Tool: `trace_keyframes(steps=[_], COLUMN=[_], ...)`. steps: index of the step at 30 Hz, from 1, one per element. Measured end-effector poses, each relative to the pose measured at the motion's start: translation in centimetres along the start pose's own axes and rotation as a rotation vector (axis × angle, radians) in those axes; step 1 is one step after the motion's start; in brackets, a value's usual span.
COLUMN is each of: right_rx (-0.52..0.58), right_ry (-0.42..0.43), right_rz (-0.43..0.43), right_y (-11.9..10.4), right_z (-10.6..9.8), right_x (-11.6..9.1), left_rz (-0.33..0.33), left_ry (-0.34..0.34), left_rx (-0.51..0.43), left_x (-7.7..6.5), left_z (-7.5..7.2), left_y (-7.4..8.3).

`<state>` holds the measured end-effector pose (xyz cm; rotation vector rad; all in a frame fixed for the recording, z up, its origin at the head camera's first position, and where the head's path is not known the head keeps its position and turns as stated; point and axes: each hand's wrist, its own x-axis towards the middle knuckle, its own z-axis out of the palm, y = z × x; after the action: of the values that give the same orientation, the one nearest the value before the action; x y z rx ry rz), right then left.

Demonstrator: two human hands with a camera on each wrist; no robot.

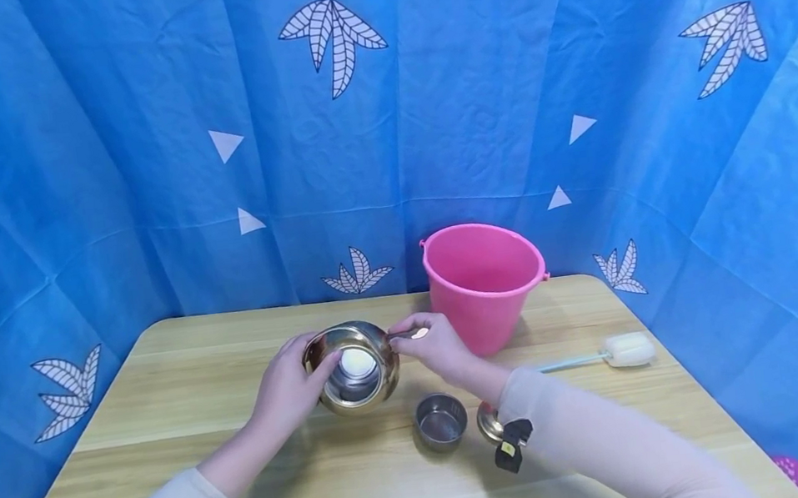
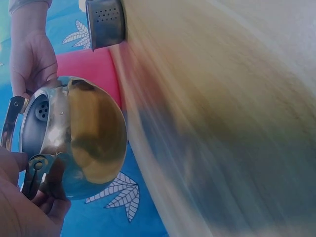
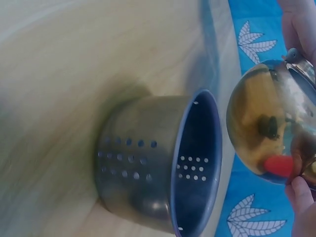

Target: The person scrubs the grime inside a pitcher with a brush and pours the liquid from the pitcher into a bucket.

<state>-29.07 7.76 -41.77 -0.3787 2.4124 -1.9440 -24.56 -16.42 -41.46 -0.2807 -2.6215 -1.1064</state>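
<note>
A shiny gold metal teapot (image 1: 361,402) is held above the table, tilted so its open mouth faces the head camera. My left hand (image 1: 292,391) grips its left side, thumb at the rim. At the other side my right hand (image 1: 444,349) pinches a narrow part sticking out of the pot; its exact form is hidden by the fingers. Holes show inside the teapot (image 2: 98,133) in the left wrist view, and its handle stands beside the mouth. Below, a perforated metal strainer cup (image 1: 441,424) stands upright on the table. A gold lid (image 1: 488,421) lies by the right sleeve, partly covered.
Behind the right hand stands a pink bucket (image 1: 472,319). A sponge brush with a white head (image 1: 629,350) and pale blue handle lies at the table's right, partly behind the right arm. Blue patterned curtain (image 1: 471,105) surrounds the wooden table (image 1: 181,378).
</note>
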Motion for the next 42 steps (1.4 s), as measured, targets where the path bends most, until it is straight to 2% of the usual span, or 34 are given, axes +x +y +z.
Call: trace_keyframes(steps=[6, 18, 30, 42], right_rx=[-0.011, 0.050, 0.076, 0.209], right_ry=[0.012, -0.022, -0.013, -0.059], right_rz=[-0.002, 0.017, 0.047, 0.116], right_y=[0.6, 1.2, 1.4, 1.7], right_z=[0.6, 1.7, 2.5, 3.4], right_x=[0.1, -0.1, 0.0, 0.2], left_rz=[-0.013, -0.035, -0.054, -0.077], left_ry=[-0.010, -0.026, -0.053, -0.074], left_rx=[0.006, 0.005, 0.014, 0.036], left_x=[-0.2, -0.8, -0.9, -1.0], left_z=[-0.1, -0.3, -0.7, -1.2], left_y=[-0.6, -1.6, -2.0, -2.6])
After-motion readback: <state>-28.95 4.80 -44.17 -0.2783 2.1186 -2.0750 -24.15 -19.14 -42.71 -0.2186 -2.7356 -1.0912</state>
